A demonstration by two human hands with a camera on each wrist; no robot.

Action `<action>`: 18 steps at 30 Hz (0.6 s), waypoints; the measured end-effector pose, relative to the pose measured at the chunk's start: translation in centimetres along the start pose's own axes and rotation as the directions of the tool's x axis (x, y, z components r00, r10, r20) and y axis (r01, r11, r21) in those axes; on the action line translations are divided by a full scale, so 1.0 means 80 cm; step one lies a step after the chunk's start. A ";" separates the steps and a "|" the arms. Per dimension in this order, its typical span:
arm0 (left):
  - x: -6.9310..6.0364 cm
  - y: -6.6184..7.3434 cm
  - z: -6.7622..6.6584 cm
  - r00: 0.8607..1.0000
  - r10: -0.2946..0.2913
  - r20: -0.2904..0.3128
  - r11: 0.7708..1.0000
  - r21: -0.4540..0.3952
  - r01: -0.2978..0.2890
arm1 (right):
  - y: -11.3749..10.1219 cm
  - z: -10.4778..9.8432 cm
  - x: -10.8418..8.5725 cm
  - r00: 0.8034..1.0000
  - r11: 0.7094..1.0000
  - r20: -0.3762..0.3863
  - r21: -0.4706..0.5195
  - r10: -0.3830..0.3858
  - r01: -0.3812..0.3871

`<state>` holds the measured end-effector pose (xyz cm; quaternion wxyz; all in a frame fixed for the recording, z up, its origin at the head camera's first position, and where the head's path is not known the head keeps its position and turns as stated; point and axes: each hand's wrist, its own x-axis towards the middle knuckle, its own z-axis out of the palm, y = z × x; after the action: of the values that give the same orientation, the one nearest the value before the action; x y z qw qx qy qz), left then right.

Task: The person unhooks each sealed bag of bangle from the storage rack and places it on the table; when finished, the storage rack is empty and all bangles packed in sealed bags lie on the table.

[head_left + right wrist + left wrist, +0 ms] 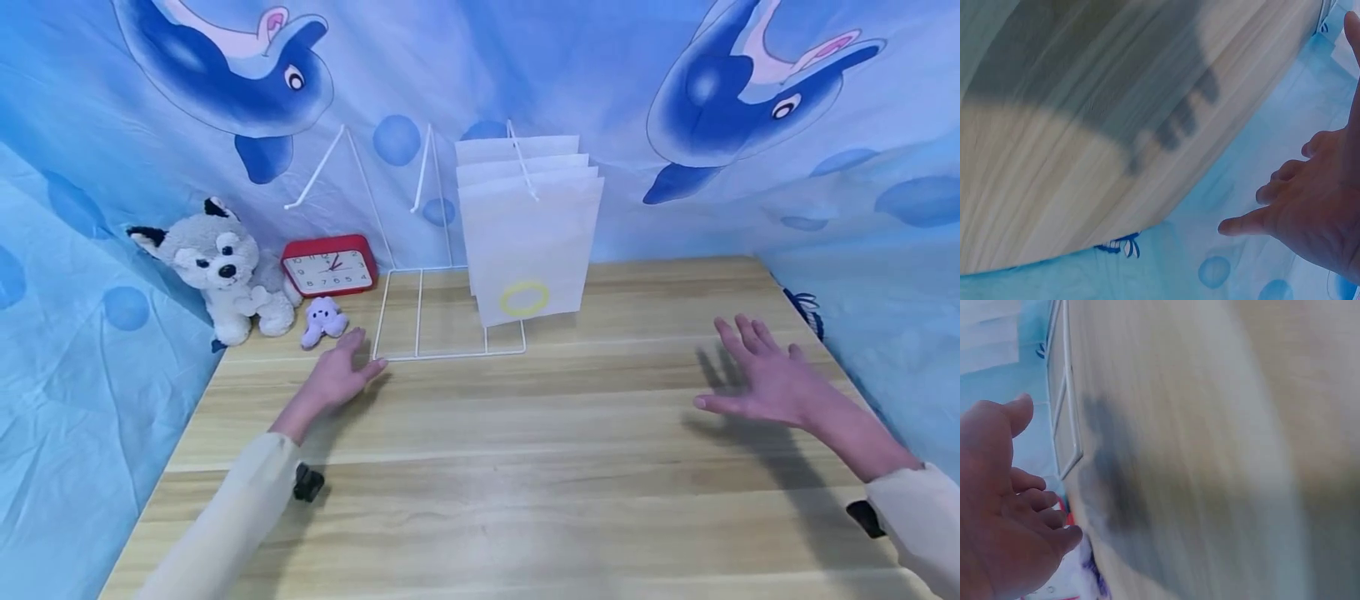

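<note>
My left hand (336,377) was free, its fingers spread around nothing, over the table (487,467) at the near left corner of the white wire rack (450,357). In the head view my thumb overlapped that corner; whether it touched, I couldn't tell. Wire that thin, I judged, called for a light touch low down, clear of the tall bent dividers (422,167). The white sheets (528,233) stood overlapping at the rack's right, a yellow ring (547,297) low on the foremost; I thought them best met by their edges, since a push on the face might bend or tip them. My right hand (772,385) was released too, spread well apart from the sheets, so a slow, level reach seemed wisest.

Down the left side hung blue cloth (60,375). Beside it a plush husky (232,279) sat on the pale, streaked wood, then a red clock (330,267) with a small purple toy (324,320) in front. Behind, printed dolphins (247,75) crossed the backdrop (487,58), and more blue fell past the table's right edge.
</note>
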<state>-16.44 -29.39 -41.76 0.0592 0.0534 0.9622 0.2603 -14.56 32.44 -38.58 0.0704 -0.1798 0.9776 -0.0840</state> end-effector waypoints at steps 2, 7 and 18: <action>0.017 0.001 0.006 1.000 -0.008 0.020 1.000 0.003 0.008 | -0.005 0.003 -0.001 1.000 1.000 -0.013 0.020 -0.016 0.016; 0.038 0.000 0.011 0.998 -0.019 0.061 0.999 0.052 0.016 | -0.016 0.012 0.000 0.997 0.997 -0.037 0.044 -0.062 0.064; 0.058 0.005 0.026 0.997 -0.037 0.065 0.997 0.075 0.032 | -0.026 0.018 0.010 0.993 0.992 -0.045 0.050 -0.110 0.112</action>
<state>-20.70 -27.41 -43.75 0.0934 0.0475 0.9695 0.2214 -14.32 30.01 -39.68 0.0499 -0.2302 0.9648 -0.1174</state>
